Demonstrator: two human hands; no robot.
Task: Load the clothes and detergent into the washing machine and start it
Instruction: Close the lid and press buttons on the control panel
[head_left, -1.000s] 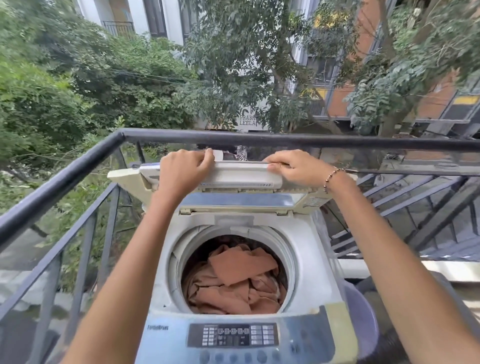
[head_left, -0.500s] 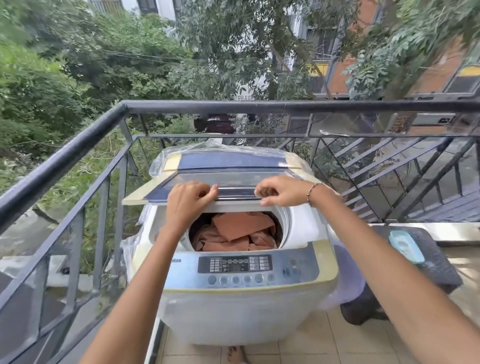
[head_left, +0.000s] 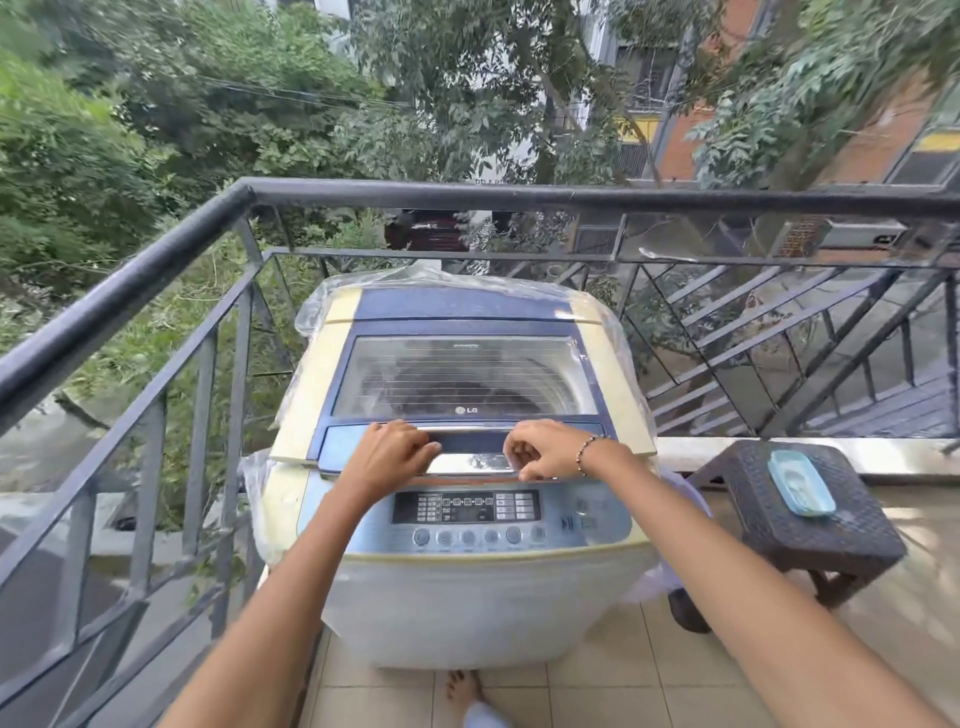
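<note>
The lid of the washing machine, upright a second ago, now lies almost shut over the clothes, left hand and right hand both gripping its near edge, so starting it seems next.

**Washer boxed in on the left and behind, free on the right**

Past both hands the lid, gripped at its front edge, lies nearly flat over the tub and bars the way down. Nearer than the hands, the panel is uncovered. Left of the left hand, the railing runs close beside the washer and also crosses behind it. Right of the right hand, there is free air as far as a stool carrying a dish.
</note>
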